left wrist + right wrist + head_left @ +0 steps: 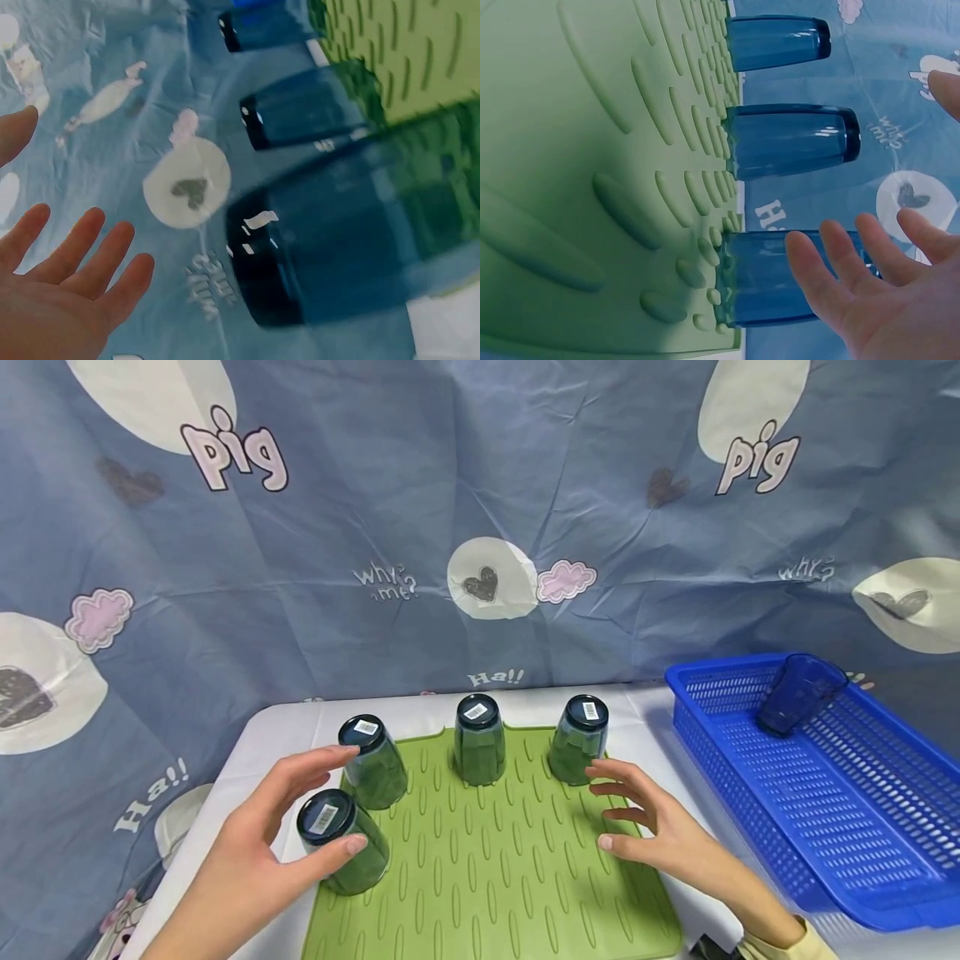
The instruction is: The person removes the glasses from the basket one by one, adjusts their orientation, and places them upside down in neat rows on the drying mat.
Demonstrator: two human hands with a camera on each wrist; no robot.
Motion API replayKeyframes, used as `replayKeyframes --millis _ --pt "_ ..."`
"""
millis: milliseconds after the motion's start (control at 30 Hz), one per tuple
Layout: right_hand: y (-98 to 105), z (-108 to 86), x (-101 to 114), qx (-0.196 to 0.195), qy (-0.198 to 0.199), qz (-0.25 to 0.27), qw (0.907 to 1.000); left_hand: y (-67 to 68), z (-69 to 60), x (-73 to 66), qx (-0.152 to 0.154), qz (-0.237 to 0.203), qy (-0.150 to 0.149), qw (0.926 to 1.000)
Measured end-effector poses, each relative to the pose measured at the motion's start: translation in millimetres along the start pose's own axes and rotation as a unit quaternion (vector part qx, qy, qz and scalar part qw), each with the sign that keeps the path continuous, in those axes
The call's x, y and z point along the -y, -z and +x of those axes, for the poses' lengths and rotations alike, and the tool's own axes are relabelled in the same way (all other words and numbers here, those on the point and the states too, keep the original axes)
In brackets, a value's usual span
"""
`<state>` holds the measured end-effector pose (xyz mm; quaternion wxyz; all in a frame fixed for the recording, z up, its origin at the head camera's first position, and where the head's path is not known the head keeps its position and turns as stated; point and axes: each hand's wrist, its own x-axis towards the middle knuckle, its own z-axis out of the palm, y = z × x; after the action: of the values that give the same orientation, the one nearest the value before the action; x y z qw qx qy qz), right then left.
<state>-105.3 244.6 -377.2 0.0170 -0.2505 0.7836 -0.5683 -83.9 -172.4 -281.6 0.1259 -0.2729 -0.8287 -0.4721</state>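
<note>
Several dark blue-green glasses stand upside down on a green ridged mat [480,860], each with a white barcode label on its base. On the left are a front glass [352,852] and a glass behind it [378,772]; along the back edge are a middle glass [480,747] and a right glass [576,747]. My left hand [262,852] is spread beside the two left glasses, its thumb in front of the nearer one, holding nothing. My right hand [660,827] hovers over the mat's right side, fingers apart, near the right glass and likewise holding nothing.
A blue plastic basket [847,793] sits to the right of the mat, with another glass [798,693] leaning in its back corner. The mat lies on a white-covered table [262,735]. A printed blue cloth [420,527] hangs behind the table.
</note>
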Motion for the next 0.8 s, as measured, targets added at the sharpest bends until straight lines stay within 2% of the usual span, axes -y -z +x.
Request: replayKeyframes --millis 167,300,800 --pt "0.1 -0.1 0.1 -0.001 0.004 -0.004 1.0000 -10.7 4.0 -7.1 0.016 0.001 -0.050 0.9986" --pt "-0.2 -0.5 -0.1 -0.004 0.007 -0.005 1.0000 -19.6 6.3 -8.0 0.035 -0.007 -0.074 0.9966" --pt "0.1 0.9 1.7 -0.012 0.017 -0.011 0.9997 -61.3 8.2 -4.5 0.088 -0.059 -0.107 0.9885"
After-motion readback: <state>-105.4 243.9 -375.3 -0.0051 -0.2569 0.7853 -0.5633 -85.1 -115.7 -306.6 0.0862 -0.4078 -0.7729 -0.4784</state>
